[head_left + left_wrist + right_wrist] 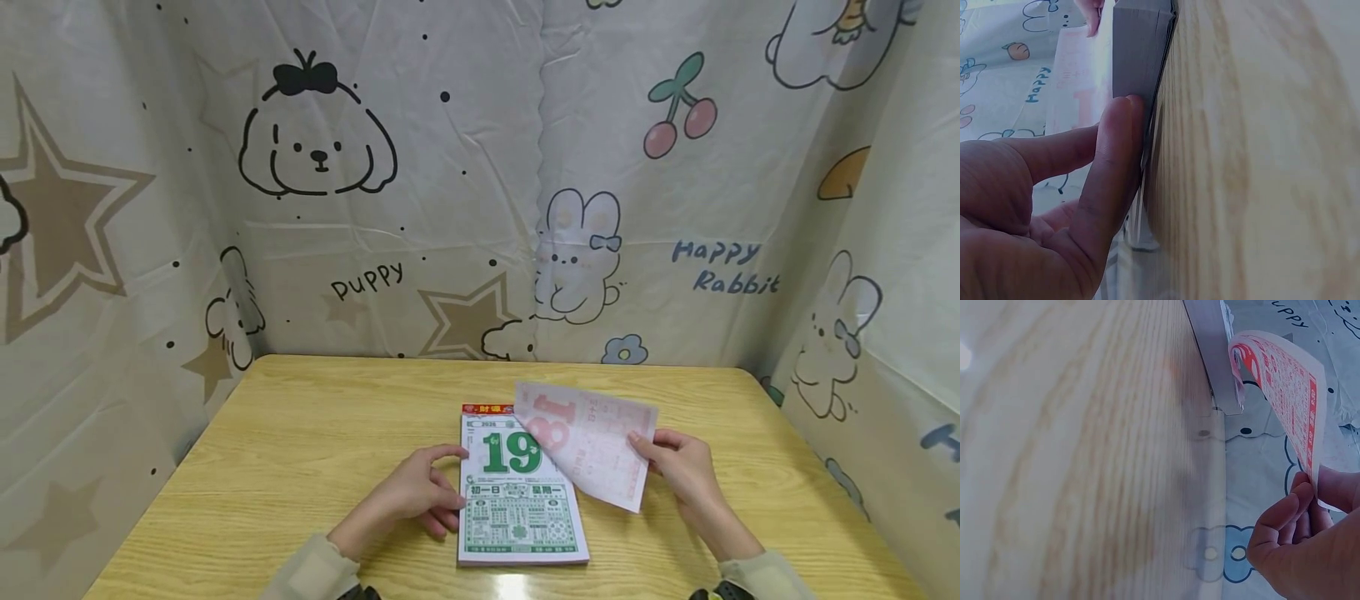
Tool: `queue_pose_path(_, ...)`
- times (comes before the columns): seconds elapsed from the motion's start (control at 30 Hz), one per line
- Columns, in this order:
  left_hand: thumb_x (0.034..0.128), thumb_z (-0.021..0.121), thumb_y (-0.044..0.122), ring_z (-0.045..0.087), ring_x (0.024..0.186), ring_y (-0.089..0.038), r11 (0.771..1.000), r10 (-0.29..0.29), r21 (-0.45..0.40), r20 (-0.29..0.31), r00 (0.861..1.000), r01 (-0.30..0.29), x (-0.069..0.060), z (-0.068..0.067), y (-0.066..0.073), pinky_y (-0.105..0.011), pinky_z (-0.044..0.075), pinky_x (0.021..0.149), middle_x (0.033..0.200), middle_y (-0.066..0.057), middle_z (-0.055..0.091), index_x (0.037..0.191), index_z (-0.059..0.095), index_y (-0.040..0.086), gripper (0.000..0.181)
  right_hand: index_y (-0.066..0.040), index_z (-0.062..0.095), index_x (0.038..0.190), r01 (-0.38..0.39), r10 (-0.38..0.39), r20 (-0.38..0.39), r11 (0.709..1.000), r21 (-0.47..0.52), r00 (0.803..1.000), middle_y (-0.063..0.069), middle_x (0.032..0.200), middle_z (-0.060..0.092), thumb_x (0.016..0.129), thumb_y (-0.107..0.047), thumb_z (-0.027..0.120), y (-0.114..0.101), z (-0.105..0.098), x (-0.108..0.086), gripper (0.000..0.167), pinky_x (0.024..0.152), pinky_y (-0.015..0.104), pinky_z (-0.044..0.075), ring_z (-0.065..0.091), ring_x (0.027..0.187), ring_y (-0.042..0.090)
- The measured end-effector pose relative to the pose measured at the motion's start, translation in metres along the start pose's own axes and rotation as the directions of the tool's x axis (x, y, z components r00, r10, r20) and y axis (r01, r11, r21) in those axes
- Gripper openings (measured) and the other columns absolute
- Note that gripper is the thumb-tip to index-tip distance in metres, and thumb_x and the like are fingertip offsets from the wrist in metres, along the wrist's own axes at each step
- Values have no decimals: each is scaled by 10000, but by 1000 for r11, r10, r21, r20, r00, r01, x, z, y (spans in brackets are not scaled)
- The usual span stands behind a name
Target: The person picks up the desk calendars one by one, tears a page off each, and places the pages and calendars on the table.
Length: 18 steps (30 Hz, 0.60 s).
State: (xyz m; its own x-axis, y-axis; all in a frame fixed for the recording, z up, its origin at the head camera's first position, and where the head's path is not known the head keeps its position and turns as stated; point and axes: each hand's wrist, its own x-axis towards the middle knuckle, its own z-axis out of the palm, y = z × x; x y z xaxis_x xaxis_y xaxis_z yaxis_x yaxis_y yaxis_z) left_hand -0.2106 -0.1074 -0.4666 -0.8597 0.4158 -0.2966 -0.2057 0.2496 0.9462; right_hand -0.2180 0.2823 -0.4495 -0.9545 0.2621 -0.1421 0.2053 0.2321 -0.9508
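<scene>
A thick tear-off calendar (517, 525) lies on the table, its top sheet showing a green 19 under a red header strip. My left hand (420, 492) steadies its left side. In the left wrist view, fingertips (1116, 122) press against the pad's page edges (1141, 53). My right hand (686, 467) pinches the side of a thin sheet (592, 442) between thumb and fingers. That sheet is lifted over the pad's upper right, with a reversed pink 18 showing through. Red print covers its other face in the right wrist view. Whether its top corner is still attached I cannot tell.
The calendar stands on a light wood-grain table (300, 433). Behind it and at both sides hangs a pale cloth (465, 167) printed with cartoon animals and stars. The table's back edge meets this cloth.
</scene>
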Motion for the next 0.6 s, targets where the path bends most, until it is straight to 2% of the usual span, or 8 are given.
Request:
queue_pose_path(0.3,893,785,-55,746,633,-278,1000,-13,-5,-4,1000,13,-1,0,1,-408,653,553,844,-193,736,1545,478,65,730,105,668,1187,-3,3,5,1000,-19,1000,13,943,686,963,-226,809,2,-2,1,424,728,236,594,629,813,101)
queue_pose_path(0.6,888,794,-42,739,614,-257,1000,-25,5,-23,999,25,-2,1,2,-395,649,539,832,-187,737,1551,479,76,743,100,675,1182,-4,4,8,1000,-12,1000,13,947,681,964,-209,807,4,-2,3,401,717,224,592,633,816,101)
